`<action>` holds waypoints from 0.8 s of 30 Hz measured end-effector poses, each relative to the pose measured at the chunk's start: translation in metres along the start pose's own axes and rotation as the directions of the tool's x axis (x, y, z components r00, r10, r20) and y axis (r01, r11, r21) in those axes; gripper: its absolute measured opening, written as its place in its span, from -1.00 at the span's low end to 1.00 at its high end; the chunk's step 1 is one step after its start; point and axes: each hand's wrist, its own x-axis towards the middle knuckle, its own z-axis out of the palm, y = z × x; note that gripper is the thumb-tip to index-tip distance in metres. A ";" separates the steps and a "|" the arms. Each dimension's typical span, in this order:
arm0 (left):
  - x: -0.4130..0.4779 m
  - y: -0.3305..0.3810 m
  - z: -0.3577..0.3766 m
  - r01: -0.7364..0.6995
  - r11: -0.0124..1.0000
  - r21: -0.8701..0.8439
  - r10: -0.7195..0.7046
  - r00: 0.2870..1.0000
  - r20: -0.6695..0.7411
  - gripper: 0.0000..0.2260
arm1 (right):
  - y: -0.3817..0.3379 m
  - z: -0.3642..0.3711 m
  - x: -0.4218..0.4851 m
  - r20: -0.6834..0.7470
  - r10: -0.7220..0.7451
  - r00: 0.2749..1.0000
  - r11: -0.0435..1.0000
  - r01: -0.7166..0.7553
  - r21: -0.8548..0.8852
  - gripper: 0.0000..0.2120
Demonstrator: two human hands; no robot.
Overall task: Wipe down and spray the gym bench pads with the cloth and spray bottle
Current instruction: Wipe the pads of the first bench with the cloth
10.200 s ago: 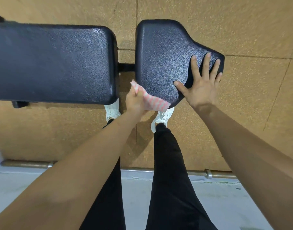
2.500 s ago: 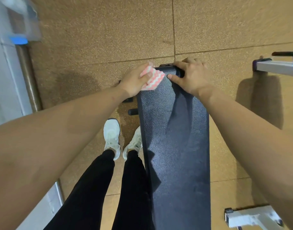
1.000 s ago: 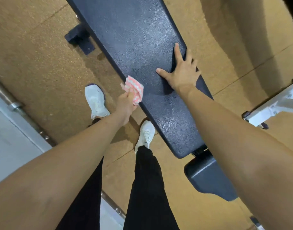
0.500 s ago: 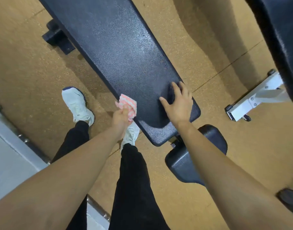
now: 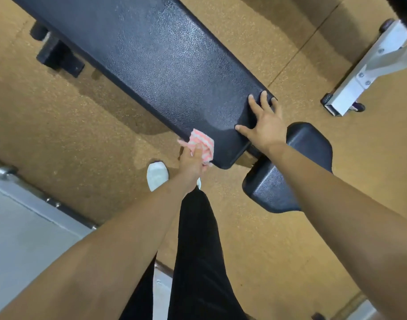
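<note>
Gripping cloth (image 5: pixel 201 143), right fingers (image 5: pixel 255 106) splayed on pad (image 5: pixel 174 65)

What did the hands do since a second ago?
Both hands slid along the long pad toward its end by the seat pad. The cloth went down the near edge almost to the corner; the right hand reached the far corner. Nothing was let go: the left hand still grips the cloth, the right still lies flat.

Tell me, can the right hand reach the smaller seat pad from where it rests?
Probably yes. The right hand lies flat on the end of the long pad, and the smaller seat pad sits just beside it, with nothing between them.
</note>
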 end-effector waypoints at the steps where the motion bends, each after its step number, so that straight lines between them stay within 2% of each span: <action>1: -0.003 -0.005 0.003 0.009 1.000 0.001 -0.009 1.000 0.028 -0.64 | 0.002 -0.001 0.000 0.000 -0.020 1.000 1.000 0.020 0.016 -0.17; 4: -0.019 -0.014 0.015 0.052 0.998 0.035 -0.053 0.997 0.048 -0.69 | 0.016 -0.004 0.003 -0.009 -0.063 0.998 0.991 0.063 0.118 -0.28; 7: -0.026 -0.026 0.031 0.096 0.993 0.062 -0.100 0.992 0.071 -0.62 | 0.027 0.002 -0.011 -0.041 -0.049 0.998 0.942 0.060 0.331 -0.35; 9: -0.035 -0.031 0.039 0.160 0.987 -0.012 -0.158 0.983 0.096 -0.64 | 0.023 0.014 -0.039 -0.086 0.062 0.994 0.869 -0.011 0.495 -0.44; 11: -0.040 -0.036 0.043 0.199 0.979 -0.053 -0.191 0.973 0.127 -0.65 | 0.018 0.035 -0.077 -0.117 0.257 0.959 0.745 -0.120 0.656 -0.56; 13: -0.037 -0.045 0.042 0.233 0.971 -0.054 -0.222 0.962 0.157 -0.68 | 0.007 0.063 -0.119 -0.080 0.514 0.854 0.543 -0.251 0.802 -0.71; 14: -0.036 -0.044 0.042 0.244 0.969 -0.020 -0.239 0.960 0.145 -0.75 | -0.001 0.076 -0.137 -0.006 0.623 0.782 0.398 -0.310 0.864 -0.79; 15: -0.036 -0.042 0.042 0.255 0.967 -0.020 -0.251 0.961 0.118 -0.81 | -0.010 0.089 -0.153 0.134 0.690 0.711 0.197 -0.362 0.911 -0.85; 16: -0.038 -0.040 0.041 0.262 0.965 0.002 -0.261 0.962 0.082 -0.78 | -0.020 0.098 -0.168 0.330 0.683 0.651 -0.051 -0.409 0.911 -0.90; 17: -0.040 -0.039 0.040 0.266 0.964 0.014 -0.266 0.961 0.081 -0.74 | -0.031 0.106 -0.181 0.531 0.585 0.614 -0.283 -0.459 0.842 -0.91; 18: -0.042 -0.036 0.041 0.272 0.962 0.036 -0.274 0.958 0.082 -0.73 | -0.041 0.111 -0.189 0.687 0.412 0.599 -0.456 -0.518 0.724 -0.86; 19: -0.048 -0.032 0.042 0.271 0.962 0.036 -0.273 0.958 0.092 -0.74 | -0.050 0.113 -0.194 0.763 0.224 0.607 -0.557 -0.563 0.611 -0.76; 20: -0.051 -0.031 0.041 0.260 0.965 0.040 -0.262 0.959 0.103 -0.75 | -0.057 0.115 -0.194 0.767 0.074 0.637 -0.615 -0.576 0.538 -0.66; 21: -0.051 -0.031 0.039 0.248 0.967 0.059 -0.254 0.960 0.119 -0.75 | -0.063 0.118 -0.190 0.739 -0.014 0.674 -0.663 -0.559 0.497 -0.61; 24: -0.053 -0.026 0.029 0.187 0.966 0.179 -0.201 0.977 0.064 -0.82 | -0.077 0.112 -0.165 0.671 -0.029 0.741 -0.767 -0.447 0.460 -0.70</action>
